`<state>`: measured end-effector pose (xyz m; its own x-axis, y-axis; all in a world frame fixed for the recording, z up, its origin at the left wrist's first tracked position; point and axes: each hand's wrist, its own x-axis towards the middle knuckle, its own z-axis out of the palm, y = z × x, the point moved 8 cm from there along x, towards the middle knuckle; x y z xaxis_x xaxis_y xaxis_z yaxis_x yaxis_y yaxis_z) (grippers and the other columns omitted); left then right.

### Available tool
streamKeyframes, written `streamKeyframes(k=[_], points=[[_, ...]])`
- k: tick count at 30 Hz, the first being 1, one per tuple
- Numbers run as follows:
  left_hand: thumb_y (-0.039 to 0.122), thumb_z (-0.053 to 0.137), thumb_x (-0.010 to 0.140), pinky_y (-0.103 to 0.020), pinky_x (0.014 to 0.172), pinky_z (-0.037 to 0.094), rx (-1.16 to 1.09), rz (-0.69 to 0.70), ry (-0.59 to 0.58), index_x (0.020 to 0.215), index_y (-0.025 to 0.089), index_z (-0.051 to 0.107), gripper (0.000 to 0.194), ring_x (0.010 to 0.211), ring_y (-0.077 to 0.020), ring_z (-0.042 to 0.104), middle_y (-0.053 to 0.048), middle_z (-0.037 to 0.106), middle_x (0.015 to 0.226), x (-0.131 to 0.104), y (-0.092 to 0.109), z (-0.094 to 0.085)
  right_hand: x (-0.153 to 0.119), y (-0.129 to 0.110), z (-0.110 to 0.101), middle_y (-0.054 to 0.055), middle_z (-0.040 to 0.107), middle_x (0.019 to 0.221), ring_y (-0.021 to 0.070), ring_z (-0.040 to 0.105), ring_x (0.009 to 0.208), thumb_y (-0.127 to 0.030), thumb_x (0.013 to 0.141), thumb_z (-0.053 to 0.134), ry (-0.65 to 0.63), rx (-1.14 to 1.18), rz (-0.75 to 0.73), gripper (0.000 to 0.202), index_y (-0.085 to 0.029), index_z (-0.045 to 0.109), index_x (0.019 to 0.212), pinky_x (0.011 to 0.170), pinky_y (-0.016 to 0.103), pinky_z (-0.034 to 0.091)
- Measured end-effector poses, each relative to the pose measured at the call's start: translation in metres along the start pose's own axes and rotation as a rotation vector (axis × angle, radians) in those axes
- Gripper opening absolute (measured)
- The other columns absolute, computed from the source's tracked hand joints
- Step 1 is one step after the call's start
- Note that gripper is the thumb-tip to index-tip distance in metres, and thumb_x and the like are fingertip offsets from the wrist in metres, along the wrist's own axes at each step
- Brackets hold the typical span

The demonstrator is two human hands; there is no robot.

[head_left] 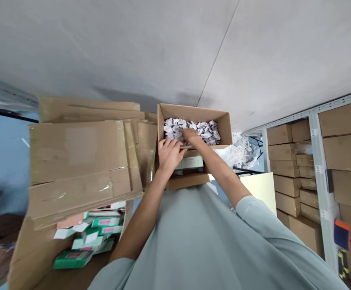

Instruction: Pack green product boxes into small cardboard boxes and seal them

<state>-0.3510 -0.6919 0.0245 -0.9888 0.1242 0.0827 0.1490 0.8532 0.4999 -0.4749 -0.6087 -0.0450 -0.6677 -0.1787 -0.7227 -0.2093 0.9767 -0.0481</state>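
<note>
An open cardboard box (193,109) stands in front of me, with crumpled paper filling (209,132) spread inside. My left hand (169,154) grips the box's near rim at the left, its fingers bent over the edge. My right hand (190,135) reaches over that rim into the paper; its fingers are down among the pieces and hidden. Just on the near side, beneath my forearms, a white and pale green carton (191,162) lies in a second cardboard box (189,181).
Flattened cardboard sheets (79,153) are stacked at the left. Below them, a large carton holds several green and pink boxes (104,221). A plastic bag of shredded paper (244,151) is at the right, before shelving (322,181) full of brown boxes. A grey wall rises behind.
</note>
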Motion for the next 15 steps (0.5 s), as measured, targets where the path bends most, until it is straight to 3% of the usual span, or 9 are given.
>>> streamKeyframes(k=[4,7,11,13,15], points=[[0.036,0.075,0.102,-0.057,0.112,0.043,0.017,0.013,-0.006,0.104,0.022,0.082,0.016,0.115,-0.0396,0.066,-0.016,0.080,0.112,-0.001,0.002,-0.002,-0.011,0.006,-0.012,0.025,0.080,0.145,0.0325,0.080,0.135,-0.017,0.099,0.083,0.034,0.014,0.025,0.040,-0.011,0.080,0.139,0.112,0.038,0.064],[0.036,0.076,0.101,-0.057,0.112,0.043,0.024,0.008,-0.010,0.106,0.022,0.082,0.016,0.115,-0.0397,0.067,-0.016,0.081,0.113,0.000,0.002,-0.003,-0.043,0.021,-0.026,0.021,0.081,0.143,0.0313,0.078,0.136,-0.025,0.107,0.075,0.153,0.054,0.029,0.029,-0.015,0.081,0.134,0.113,0.038,0.061],[0.037,0.074,0.102,-0.059,0.112,0.042,-0.008,0.010,-0.012,0.109,0.022,0.082,0.018,0.118,-0.0409,0.066,-0.017,0.080,0.115,0.000,0.002,-0.003,-0.139,0.054,-0.037,0.010,0.087,0.124,0.0259,0.081,0.117,-0.032,0.115,0.063,0.499,0.273,-0.077,0.022,-0.022,0.081,0.122,0.106,0.033,0.059],[0.037,0.071,0.103,-0.060,0.113,0.042,-0.026,0.002,-0.008,0.109,0.022,0.082,0.020,0.120,-0.0419,0.066,-0.018,0.080,0.115,0.000,0.001,-0.002,-0.188,0.070,-0.021,0.007,0.087,0.113,0.0237,0.082,0.104,-0.033,0.114,0.065,0.543,0.384,-0.113,0.019,-0.022,0.081,0.116,0.098,0.030,0.058],[0.038,0.070,0.103,-0.061,0.113,0.041,-0.045,-0.008,-0.008,0.110,0.022,0.083,0.021,0.120,-0.0426,0.065,-0.018,0.080,0.115,0.000,0.000,-0.001,-0.219,0.081,0.008,0.004,0.086,0.103,0.0226,0.081,0.095,-0.031,0.110,0.071,0.486,0.463,-0.111,0.012,-0.024,0.080,0.108,0.089,0.028,0.058]])
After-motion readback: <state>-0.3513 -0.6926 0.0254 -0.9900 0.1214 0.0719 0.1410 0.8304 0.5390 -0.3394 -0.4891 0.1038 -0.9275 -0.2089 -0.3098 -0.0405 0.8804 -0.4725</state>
